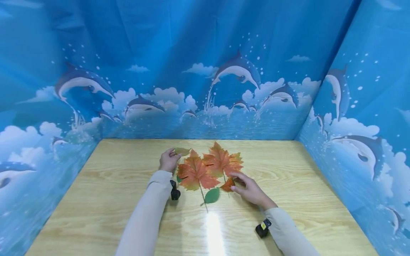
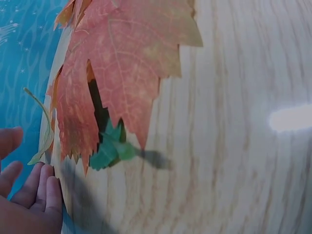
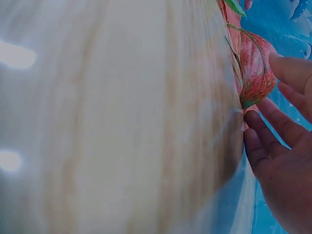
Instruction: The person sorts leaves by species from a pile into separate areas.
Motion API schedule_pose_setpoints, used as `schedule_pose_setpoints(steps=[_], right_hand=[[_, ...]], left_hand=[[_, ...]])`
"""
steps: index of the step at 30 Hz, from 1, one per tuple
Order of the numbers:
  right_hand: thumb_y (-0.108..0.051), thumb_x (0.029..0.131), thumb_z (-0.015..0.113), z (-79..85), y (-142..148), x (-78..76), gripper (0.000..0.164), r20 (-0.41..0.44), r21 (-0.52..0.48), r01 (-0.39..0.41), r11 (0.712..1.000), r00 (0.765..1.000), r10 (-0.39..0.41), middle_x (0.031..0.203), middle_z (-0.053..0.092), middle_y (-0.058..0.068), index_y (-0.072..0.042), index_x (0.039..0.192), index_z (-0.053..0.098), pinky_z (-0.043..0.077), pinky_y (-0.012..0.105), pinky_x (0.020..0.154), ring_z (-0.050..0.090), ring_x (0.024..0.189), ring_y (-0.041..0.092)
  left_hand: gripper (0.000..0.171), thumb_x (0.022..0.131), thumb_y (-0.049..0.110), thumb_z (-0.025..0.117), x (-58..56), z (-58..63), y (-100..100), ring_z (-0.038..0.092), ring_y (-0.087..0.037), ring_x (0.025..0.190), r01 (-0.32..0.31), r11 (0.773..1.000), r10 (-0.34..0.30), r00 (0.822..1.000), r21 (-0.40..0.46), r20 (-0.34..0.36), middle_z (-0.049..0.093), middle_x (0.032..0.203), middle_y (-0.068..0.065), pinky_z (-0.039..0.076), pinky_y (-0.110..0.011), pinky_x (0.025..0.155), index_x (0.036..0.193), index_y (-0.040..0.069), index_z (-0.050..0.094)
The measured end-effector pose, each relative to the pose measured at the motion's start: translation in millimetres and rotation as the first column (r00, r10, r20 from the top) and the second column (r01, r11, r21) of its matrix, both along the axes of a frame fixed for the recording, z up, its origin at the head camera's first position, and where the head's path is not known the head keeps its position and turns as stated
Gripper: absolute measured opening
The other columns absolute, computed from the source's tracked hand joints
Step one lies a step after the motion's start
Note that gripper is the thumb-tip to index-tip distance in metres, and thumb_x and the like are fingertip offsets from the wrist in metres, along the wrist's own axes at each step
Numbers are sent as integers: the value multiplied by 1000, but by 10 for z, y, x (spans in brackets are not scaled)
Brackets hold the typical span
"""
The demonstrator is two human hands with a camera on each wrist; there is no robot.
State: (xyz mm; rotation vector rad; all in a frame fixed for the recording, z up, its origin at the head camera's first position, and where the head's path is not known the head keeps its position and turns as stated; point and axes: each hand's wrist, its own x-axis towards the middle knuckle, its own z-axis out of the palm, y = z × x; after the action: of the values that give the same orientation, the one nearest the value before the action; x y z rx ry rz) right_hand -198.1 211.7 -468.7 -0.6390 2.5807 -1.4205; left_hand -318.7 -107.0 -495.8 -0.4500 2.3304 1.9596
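My left hand [image 1: 169, 160] is at the far left of the leaf group, its thumb and fingertips holding the tip end of a yellow-green leaf [image 1: 182, 152]. That leaf shows nearly edge-on in the left wrist view, its curved stem upward. Between the hands, two large orange-red maple leaves [image 1: 196, 172] overlap, their thin stems toward me. On the right, my right hand [image 1: 250, 190] pinches a small red-orange leaf [image 3: 257, 68] between thumb and fingers. A green leaf [image 1: 212, 195] lies by the front maple leaf's stem. Another green leaf [image 2: 111, 151] is partly hidden under that maple leaf.
The leaves lie on a light wood-grain table [image 1: 105, 199]. Blue curtains [image 1: 179, 85] with dolphins and clouds stand along its back and right side, also at the left. Black wrist cameras [image 1: 263, 228] sit at both cuffs. A bright reflection shows near the front.
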Motion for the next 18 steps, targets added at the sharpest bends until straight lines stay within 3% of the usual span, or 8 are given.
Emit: schedule_pose_setpoints(steps=[9, 13, 18], right_hand=[[-9, 93, 62, -340, 93, -160, 49, -11, 1, 24, 1000, 1000, -24, 138, 50, 19, -1, 138, 46, 36, 56, 104, 48, 124, 40], [-14, 92, 63, -366, 109, -180, 50, -8, 20, 32, 999, 999, -31, 137, 52, 15, -4, 138, 47, 38, 52, 104, 50, 124, 35], [-5, 92, 62, -324, 83, -157, 47, -13, -3, 23, 1000, 1000, -23, 135, 52, 22, 2, 137, 47, 37, 57, 103, 49, 123, 42]], left_hand=[[61, 93, 18, 64, 3, 19, -2, 43, -32, 131, 52, 997, -50, 998, -53, 33, 42, 146, -15, 40, -47, 104, 147, 9, 37], [62, 92, 16, 65, 9, 33, 11, 43, -33, 131, 54, 997, -52, 998, -55, 33, 42, 146, -15, 40, -47, 103, 147, 8, 37], [58, 93, 14, 63, 22, 40, 26, 44, -33, 130, 57, 995, -57, 998, -84, 6, 44, 144, -16, 41, -47, 103, 145, 7, 39]])
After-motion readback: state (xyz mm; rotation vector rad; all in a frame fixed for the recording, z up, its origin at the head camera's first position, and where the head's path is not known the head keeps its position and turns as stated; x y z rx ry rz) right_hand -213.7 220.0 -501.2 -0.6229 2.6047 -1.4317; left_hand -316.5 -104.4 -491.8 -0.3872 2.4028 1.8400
